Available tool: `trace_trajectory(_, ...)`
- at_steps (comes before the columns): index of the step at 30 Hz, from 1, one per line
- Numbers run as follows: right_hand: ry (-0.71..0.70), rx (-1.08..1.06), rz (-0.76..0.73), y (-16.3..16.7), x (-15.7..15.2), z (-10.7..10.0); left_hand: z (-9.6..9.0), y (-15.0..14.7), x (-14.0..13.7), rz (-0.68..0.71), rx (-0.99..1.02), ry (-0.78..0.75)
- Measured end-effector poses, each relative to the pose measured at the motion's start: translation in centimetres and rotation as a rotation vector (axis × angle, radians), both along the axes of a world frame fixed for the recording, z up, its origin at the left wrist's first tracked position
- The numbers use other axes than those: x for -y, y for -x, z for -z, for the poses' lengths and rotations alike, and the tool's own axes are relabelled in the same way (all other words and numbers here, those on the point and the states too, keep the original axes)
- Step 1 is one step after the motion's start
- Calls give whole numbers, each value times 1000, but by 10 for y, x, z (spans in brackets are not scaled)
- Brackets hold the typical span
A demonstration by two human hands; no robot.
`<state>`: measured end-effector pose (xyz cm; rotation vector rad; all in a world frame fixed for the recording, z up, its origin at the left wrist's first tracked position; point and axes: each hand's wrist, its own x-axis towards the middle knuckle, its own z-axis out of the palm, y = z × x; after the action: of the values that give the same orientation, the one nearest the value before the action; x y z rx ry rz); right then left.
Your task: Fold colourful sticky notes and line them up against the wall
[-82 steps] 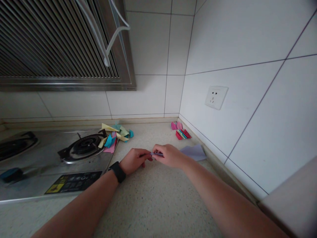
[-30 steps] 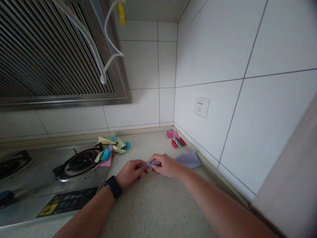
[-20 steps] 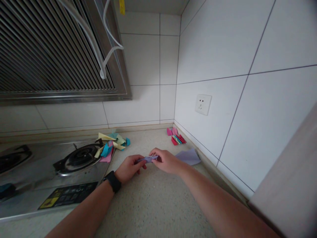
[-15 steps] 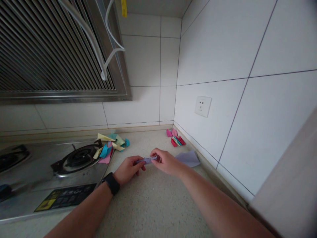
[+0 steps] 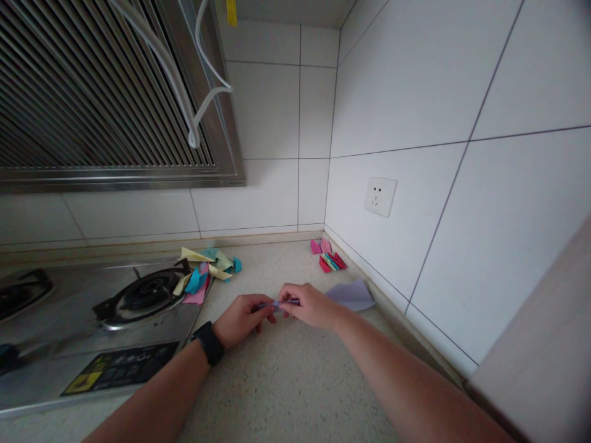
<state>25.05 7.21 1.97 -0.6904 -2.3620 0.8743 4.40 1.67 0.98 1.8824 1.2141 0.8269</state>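
Left hand (image 5: pixel 243 320) and right hand (image 5: pixel 308 304) both had a pinching grip on folded lilac paper (image 5: pixel 276 305) over the tabletop (image 5: pixel 286 387), well in from its right edge. Lilac sheet (image 5: pixel 353 295) lay near that edge, small folded papers (image 5: pixel 332 263) by the back right corner.

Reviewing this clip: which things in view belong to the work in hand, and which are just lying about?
Part of the work:
- purple strip, pinched between left hand and right hand
- probably the purple sheet, given its matching colour
- possibly the coloured papers and folded pieces

Just about:
- stove
- hood
- white cord
- socket
- wristband
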Motion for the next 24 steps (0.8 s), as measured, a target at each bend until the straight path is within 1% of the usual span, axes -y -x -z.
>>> trace_trajectory(5,81,-32,-30,1,-3,2,-1,-1,1,9,20,13)
trace_trajectory(9,110,-32,-22,1,-4,3,-1,-1,0,11,27,14)
trace_trajectory(19,82,-26,28,0,-1,3,-1,-1,0,-19,9,14)
trace_trajectory(24,134,-12,7,0,-2,3,-2,0,0,-10,19,9)
